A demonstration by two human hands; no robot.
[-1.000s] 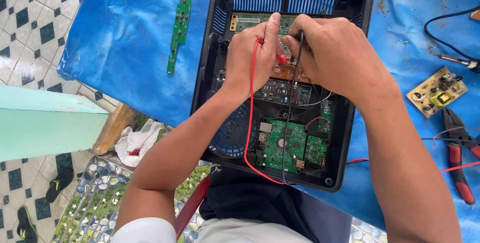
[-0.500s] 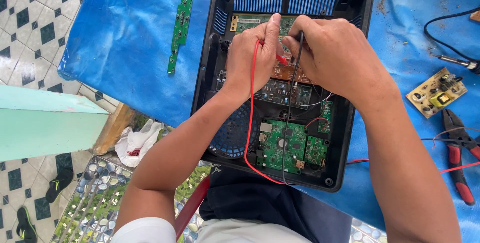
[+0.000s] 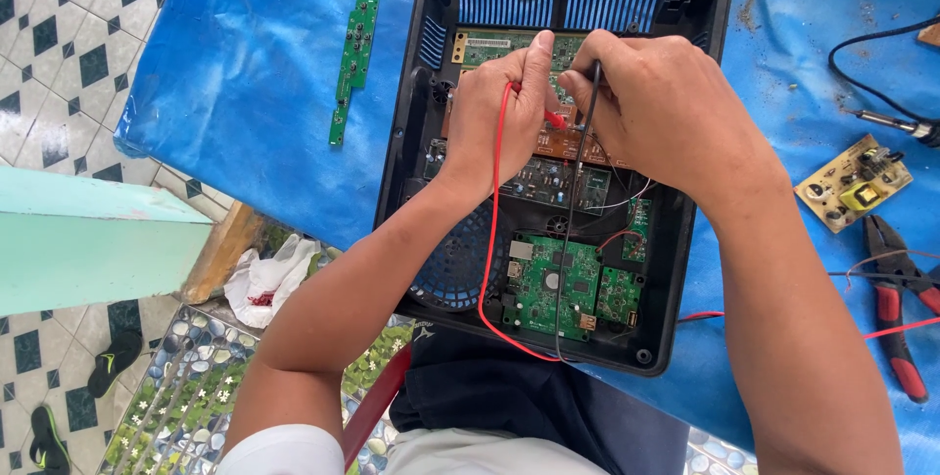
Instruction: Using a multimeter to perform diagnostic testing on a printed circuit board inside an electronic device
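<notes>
Head view: left hand [image 3: 499, 118] pinches red probe [image 3: 551, 118]; right hand [image 3: 666, 108] black probe [image 3: 591, 78].

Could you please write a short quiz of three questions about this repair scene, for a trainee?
1. True or false: the left hand holds the red probe.
2. Which colour is the lead that runs from the right hand? A red, B black, C yellow.
3. Fill in: the narrow green board lies on the blue sheet, to the ____ of the open black case in the picture.

Key: 1 true; 2 B; 3 left.
</notes>
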